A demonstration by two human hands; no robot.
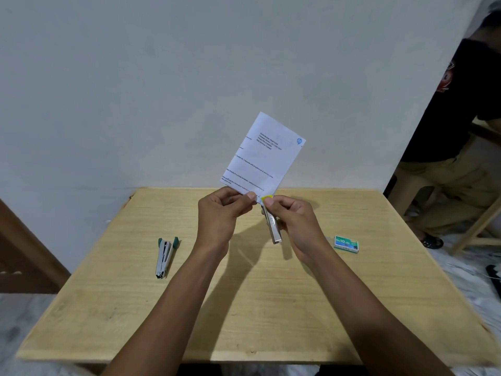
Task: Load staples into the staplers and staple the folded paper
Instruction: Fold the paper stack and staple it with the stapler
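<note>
Above the bench [271, 308], at frame centre, the folded paper [264, 156] is held upright, its lower edge pinched by the left hand [219, 210]. The yellow-tipped stapler [274, 227] is gripped by the right hand [295, 221] at the paper's lower corner (the layers should be kept aligned, then one firm squeeze given). A green stapler [164, 256] lies left of centre.

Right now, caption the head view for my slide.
Left hand pinches folded paper; right hand grips yellow-tipped stapler at its lower corner.

Head-worn camera looks forward and down, seemingly close, onto hands [220, 213] above the table [271, 308].
</note>
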